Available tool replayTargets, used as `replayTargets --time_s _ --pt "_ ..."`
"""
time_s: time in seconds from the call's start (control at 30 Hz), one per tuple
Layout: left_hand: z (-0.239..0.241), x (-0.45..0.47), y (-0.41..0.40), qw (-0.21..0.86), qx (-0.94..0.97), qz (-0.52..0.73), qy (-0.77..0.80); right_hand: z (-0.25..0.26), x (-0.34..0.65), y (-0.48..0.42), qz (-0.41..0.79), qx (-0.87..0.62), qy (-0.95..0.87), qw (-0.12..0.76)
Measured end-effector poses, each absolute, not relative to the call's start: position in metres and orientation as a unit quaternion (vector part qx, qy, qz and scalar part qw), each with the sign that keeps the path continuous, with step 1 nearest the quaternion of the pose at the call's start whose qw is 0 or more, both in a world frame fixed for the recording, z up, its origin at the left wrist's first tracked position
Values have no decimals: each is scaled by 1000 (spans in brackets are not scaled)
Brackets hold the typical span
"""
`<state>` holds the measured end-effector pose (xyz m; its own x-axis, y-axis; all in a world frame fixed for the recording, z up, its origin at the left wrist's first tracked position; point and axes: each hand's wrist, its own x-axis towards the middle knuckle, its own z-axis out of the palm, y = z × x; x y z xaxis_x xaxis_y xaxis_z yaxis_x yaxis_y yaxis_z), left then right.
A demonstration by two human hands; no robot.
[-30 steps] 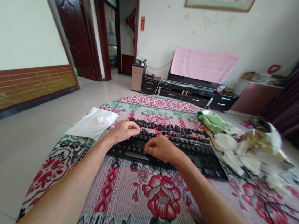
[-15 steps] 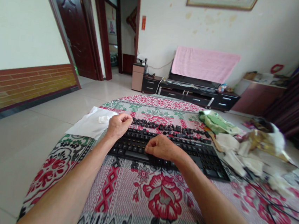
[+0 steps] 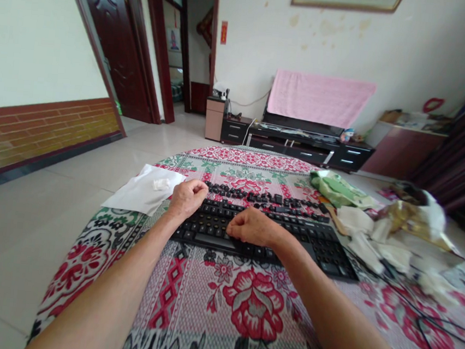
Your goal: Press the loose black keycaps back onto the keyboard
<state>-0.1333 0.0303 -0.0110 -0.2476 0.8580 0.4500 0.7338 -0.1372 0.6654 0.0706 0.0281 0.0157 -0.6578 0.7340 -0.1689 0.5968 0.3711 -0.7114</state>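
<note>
Head view: black keyboard (image 3: 316, 245) lies flat on floral tablecloth (image 3: 253, 302), long side across the frame, keys mostly seated, matte and dark. It sits under both sets of fingers. Left hand (image 3: 187, 197) is at its far-left corner, fingers curled tight into a fist, knuckles up; can't tell if anything is inside. Right hand (image 3: 252, 227) rests mid-board, fingers bunched together, tips down on the keys; what they pinch is hidden. Loose keycaps (image 3: 267, 198) lie in rows just beyond the fingertips. White paper (image 3: 142, 193) lies just left of the left fist.
</note>
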Motion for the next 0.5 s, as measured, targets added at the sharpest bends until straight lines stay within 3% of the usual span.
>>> replayTargets --time_s 0.5 --pt "-14 -136 34 77 608 452 648 13 67 27 363 -439 -817 87"
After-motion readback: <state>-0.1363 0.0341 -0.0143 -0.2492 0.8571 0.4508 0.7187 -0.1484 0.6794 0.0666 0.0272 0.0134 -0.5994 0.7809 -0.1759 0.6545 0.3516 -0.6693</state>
